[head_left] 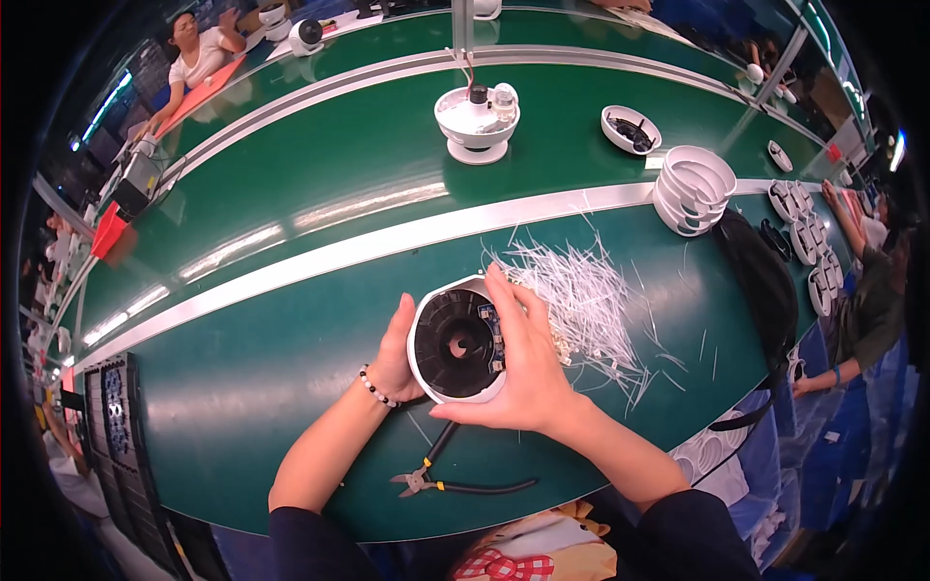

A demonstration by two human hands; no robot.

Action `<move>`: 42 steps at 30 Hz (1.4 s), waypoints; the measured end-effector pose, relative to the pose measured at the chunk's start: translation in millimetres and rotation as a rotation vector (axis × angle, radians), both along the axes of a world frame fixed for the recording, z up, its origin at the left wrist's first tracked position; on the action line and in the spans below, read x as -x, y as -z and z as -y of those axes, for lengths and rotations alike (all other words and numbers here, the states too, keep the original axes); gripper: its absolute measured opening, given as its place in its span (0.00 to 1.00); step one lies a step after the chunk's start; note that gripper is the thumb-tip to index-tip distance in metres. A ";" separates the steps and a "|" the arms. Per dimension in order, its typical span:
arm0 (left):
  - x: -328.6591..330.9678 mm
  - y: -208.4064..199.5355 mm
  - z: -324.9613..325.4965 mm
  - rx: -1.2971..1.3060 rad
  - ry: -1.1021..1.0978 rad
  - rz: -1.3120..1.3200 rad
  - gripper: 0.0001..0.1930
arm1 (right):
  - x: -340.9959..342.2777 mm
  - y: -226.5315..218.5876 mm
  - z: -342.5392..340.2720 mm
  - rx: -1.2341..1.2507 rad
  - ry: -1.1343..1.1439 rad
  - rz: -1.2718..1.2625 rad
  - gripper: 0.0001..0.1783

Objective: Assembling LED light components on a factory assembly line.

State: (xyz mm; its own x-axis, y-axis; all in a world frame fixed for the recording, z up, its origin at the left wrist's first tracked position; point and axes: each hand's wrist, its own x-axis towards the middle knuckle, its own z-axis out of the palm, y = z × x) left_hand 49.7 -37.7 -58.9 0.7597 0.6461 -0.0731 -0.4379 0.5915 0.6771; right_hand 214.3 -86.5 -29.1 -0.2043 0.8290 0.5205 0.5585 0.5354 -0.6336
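Observation:
Between my two hands is a round white housing [417,351], its open side facing up. A black ribbed dish with a hole in the middle [458,341] fills it, and a small blue circuit board [492,334] sits along its right edge. My left hand [392,360] grips the left side, a beaded bracelet at its wrist. My right hand [528,368] wraps the right side, fingers over the far rim and thumb near the front. Side cutters [418,478] with black and yellow handles lie on the green table just below.
Thin white strands [586,300] form a loose pile right of the housing. Beyond stand a white bowl-shaped unit [477,147], a shallow white shell [620,121] and stacked white rings [693,184]. A black bag [760,281] lies right, black trays [111,426] left. Other people sit around.

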 end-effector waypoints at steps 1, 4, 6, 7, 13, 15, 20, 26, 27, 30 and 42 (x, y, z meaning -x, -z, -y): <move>1.4 1.5 0.2 0.007 0.016 0.035 0.41 | -0.9 0.1 -0.1 0.004 -0.003 0.034 0.66; -5.9 -3.4 5.7 -0.060 -0.089 -0.050 0.42 | -0.1 2.1 -0.5 0.061 0.016 0.019 0.69; -9.9 1.8 7.4 -0.023 -0.115 -0.007 0.38 | 0.7 3.9 0.4 0.116 0.045 -0.029 0.69; -12.2 0.1 7.1 -0.003 -0.116 0.043 0.37 | 1.6 4.7 0.2 0.130 0.054 -0.041 0.70; -22.1 -10.5 5.9 -0.061 -0.197 0.114 0.40 | 12.0 15.2 -1.3 0.018 0.103 -0.075 0.73; -24.6 -11.5 8.2 -0.055 -0.267 0.110 0.42 | 11.8 19.6 -1.3 -0.014 0.094 -0.111 0.75; -20.3 -14.5 -1.3 0.044 -0.487 0.094 0.30 | 16.7 26.8 -2.3 0.066 0.046 -0.145 0.63; -0.5 -10.9 -12.4 0.123 -0.688 -0.063 0.24 | 13.9 19.6 14.9 -0.115 0.003 -0.084 0.55; 3.9 -11.9 -14.5 0.123 -0.667 -0.082 0.23 | 13.6 19.9 15.4 -0.115 -0.003 -0.069 0.53; 11.0 -20.0 -17.7 0.196 -0.488 -0.080 0.25 | 2.2 21.4 6.6 -0.189 0.014 -0.065 0.47; 3.3 -14.3 -20.7 0.434 -0.075 -0.036 0.28 | -32.0 -2.5 -16.1 -0.293 0.019 -0.014 0.22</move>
State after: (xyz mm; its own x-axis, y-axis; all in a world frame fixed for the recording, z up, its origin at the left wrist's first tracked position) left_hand 46.4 -17.1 -44.6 0.7038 0.6030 -0.3756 -0.4711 0.7919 0.3886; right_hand 246.3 -70.5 -26.7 -0.1809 0.6469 0.7408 0.5626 0.6859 -0.4616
